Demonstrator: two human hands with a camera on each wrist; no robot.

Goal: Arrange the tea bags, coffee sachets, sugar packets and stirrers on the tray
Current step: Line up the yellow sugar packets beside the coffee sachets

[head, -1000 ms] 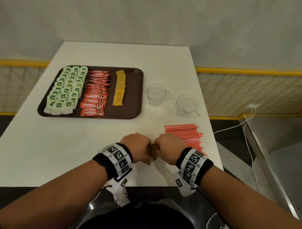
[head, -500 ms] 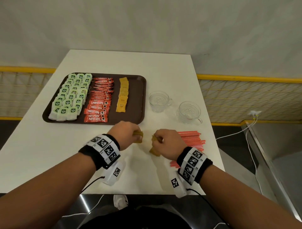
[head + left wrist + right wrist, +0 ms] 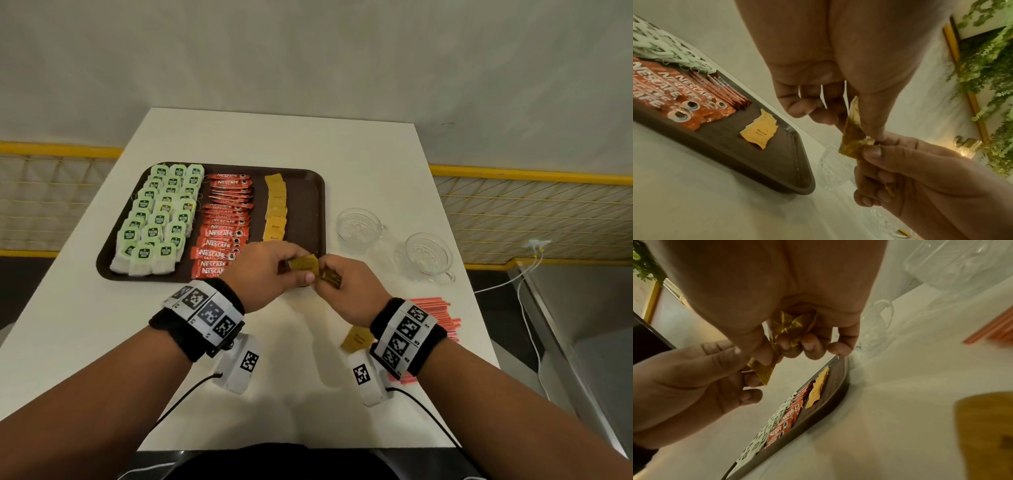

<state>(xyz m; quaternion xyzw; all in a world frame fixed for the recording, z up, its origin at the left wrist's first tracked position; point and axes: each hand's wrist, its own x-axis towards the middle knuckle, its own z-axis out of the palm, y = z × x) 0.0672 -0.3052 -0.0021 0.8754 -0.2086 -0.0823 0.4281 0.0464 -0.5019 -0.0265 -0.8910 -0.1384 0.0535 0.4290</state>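
Left hand (image 3: 263, 270) — hovering over the near right corner of the brown tray (image 3: 310, 192), forearm reaching in from the lower left, knuckles up, thumb and forefinger pinching one yellow-brown sugar packet (image 3: 303, 263) while the other fingers (image 3: 795, 105) are curling loosely beneath. Right hand (image 3: 346, 287) — sitting just beside the left, almost touching it, forearm coming in from the lower right, fingers folding round a crumpled clutch of further packets (image 3: 791, 324) and gripping them against the palm; from the wrist views, the right thumb is meeting the same packet that the left hand is pinching. Both hands are being held above the white table (image 3: 376, 164), not resting on it. Tray contents, left to right: green tea bags (image 3: 157, 219) lying in three overlapping columns; red coffee sachets (image 3: 226, 222) lying in one overlapping column; a sugar column (image 3: 275, 209) running from the far edge about two thirds of the way toward the near edge. A loose packet (image 3: 356, 339) is lying on the table beside the right wrist. Red stirrers (image 3: 433, 308) are lying in a bundle on the table under and beyond the right wrist, off the tray. Two glass cups (image 3: 358, 226) are standing right of the tray.
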